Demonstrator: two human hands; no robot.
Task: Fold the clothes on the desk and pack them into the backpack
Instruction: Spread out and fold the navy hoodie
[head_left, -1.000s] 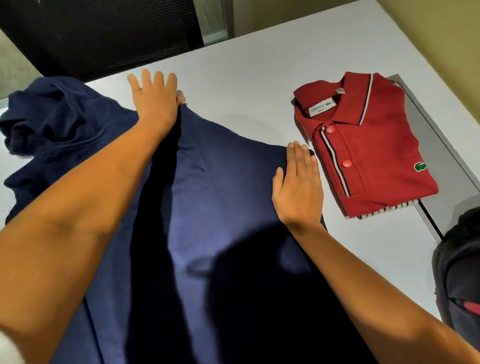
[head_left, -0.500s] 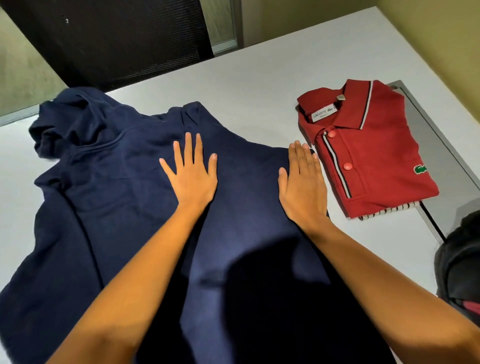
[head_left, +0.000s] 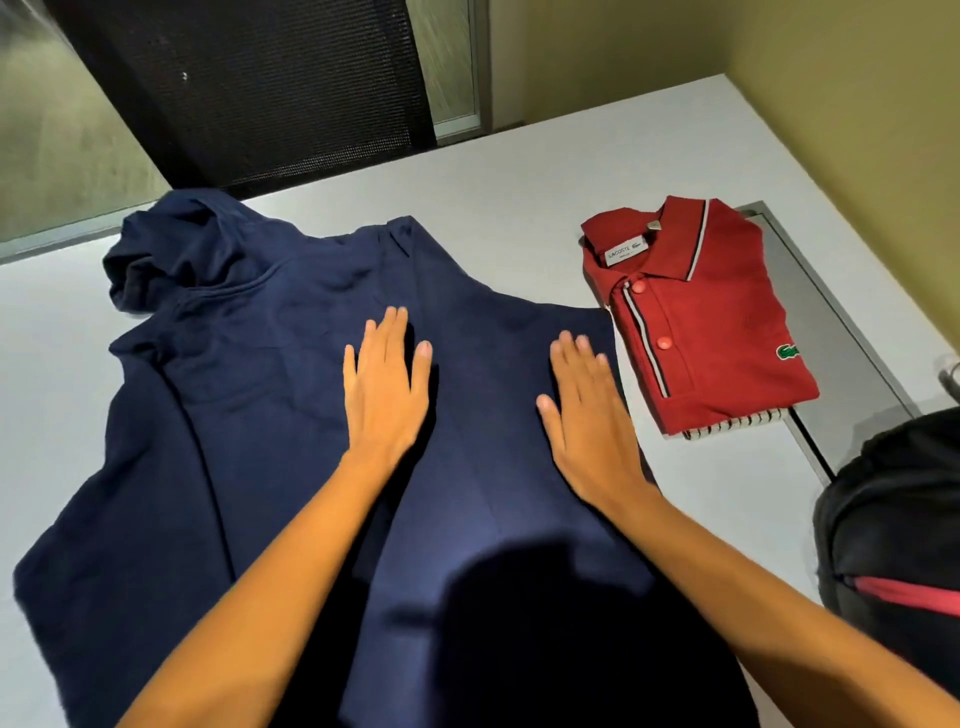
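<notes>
A navy hoodie (head_left: 249, 395) lies spread on the white desk (head_left: 493, 197), its hood bunched at the far left and its right side folded over the middle. My left hand (head_left: 387, 387) presses flat on the hoodie's centre with straight fingers. A hand's width to the right, my right hand (head_left: 582, 410) lies flat on the folded part near its right edge. A folded red polo shirt (head_left: 717, 322) sits to the right of the hoodie. The black backpack (head_left: 904, 525) with a red strip shows at the right edge, partly cut off.
A grey metal panel (head_left: 831, 332) is set into the desk under and beside the polo shirt. A dark mesh chair back (head_left: 249, 88) stands behind the desk's far edge. A yellowish wall (head_left: 857, 104) borders the desk on the right.
My left hand drew back from the hoodie's far shoulder to its centre and now presses flat there. My right hand slid slightly toward me along the folded edge.
</notes>
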